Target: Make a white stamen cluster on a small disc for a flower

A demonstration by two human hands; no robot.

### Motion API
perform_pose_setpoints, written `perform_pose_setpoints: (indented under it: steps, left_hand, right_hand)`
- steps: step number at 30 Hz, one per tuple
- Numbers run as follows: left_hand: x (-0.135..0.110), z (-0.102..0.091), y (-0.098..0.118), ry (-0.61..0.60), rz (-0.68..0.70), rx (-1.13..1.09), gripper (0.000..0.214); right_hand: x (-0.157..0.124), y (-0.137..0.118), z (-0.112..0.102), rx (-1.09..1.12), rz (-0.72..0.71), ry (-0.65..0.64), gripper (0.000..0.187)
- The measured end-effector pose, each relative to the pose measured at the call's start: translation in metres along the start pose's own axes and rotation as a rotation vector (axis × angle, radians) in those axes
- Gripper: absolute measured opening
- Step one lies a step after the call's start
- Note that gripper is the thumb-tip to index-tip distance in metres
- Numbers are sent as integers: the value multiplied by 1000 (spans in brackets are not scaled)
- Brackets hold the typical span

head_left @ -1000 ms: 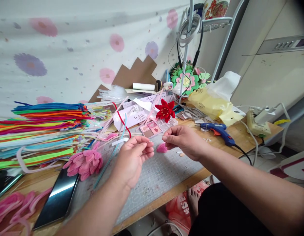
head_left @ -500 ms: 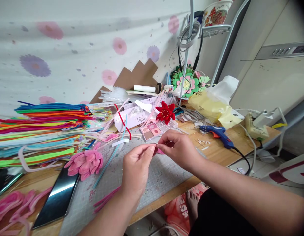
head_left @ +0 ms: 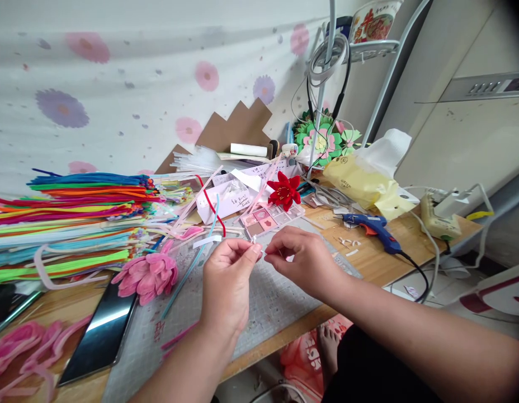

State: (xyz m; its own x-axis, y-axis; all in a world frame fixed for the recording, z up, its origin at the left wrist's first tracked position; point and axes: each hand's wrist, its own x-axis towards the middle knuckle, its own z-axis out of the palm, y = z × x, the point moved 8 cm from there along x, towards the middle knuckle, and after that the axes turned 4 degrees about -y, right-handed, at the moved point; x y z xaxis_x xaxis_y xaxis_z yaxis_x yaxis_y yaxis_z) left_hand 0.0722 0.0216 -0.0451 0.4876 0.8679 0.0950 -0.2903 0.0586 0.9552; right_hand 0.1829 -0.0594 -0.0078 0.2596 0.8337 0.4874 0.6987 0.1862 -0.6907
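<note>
the wooden table (head_left: pixel 368 263) is crowded at its edges, and the grey gridded cutting mat (head_left: pixel 280 296) in front of the person is left barer, probably as the working patch. on the left, a stack of pipe cleaners (head_left: pixel 75 218) lies flat with all its stems running the same way. they are fuzzy, thin and sorted into bright colour bands, likely so that one can be pulled out by colour.

a dark glossy phone (head_left: pixel 102 330) lies face up on the mat's near left corner. just beyond it is a plush pink flower (head_left: pixel 148 274) with looped petals. a blue glue gun (head_left: pixel 371 225) rests on its side to the right, well apart from the hands, with its cord trailing off the table. a red flower (head_left: pixel 284 190) with pointed petals stands just behind a small palette (head_left: pixel 270 215) of pink squares.

both hands hang above the mat, close together. the left hand (head_left: pixel 228 280) has its fingers curled and its thumb and forefinger pressed on a small pale piece (head_left: pixel 255 239). the right hand (head_left: pixel 303 260) pinches towards the same spot with its other fingers tucked. it seems a grip suited to something slight. the piece is too small to make out its material.
</note>
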Motion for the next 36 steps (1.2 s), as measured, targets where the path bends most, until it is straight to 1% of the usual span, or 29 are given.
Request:
perform_pose_setpoints:
  steps: [3,6,8,9,12,14,17,21,23,26,30,32,34,36]
  left_hand:
    - [3,-3,3,12,-20,-11,15]
    - [8,-9,10,33,12,6,16]
    - [11,-13,13,37,23,22,18]
    - [12,-13,13,20,12,37,18]
    - [12,-6,10,-109,-52,116,15]
    - [10,0,8,-189,-80,160,11]
    - [6,5,3,-231,-110,174,11]
    - [3,7,-6,-235,-171,125,17]
    - [2,7,-9,-238,-179,131,18]
    - [3,6,-9,-227,-154,178,19]
    - [4,4,-4,-192,-112,201,14]
    - [5,3,-2,-174,-100,210,12]
    - [6,0,-1,-152,-113,196,13]
    - [7,-2,-3,-124,-141,153,16]
  right_hand:
    - [2,9,0,24,88,-47,11]
    - [3,11,-4,12,80,-76,11]
    - [4,7,-9,12,-2,-84,9]
    - [4,3,-12,16,-64,-87,8]
    - [1,-14,-18,-14,-278,-86,10]
    - [-2,-23,-20,-85,-380,-73,13]
    - [-5,-29,-17,-207,-443,-64,15]
    - [-7,-32,-10,-361,-470,-90,19]
    - [-8,-33,-9,-416,-477,-93,20]
    - [-8,-32,-8,-418,-458,-91,19]
    - [-3,-21,-12,-253,-387,-75,11]
    - [2,-10,-19,-135,-307,-42,7]
    - [7,3,-26,-13,-191,-10,7]
    - [10,14,-29,127,-73,-14,8]
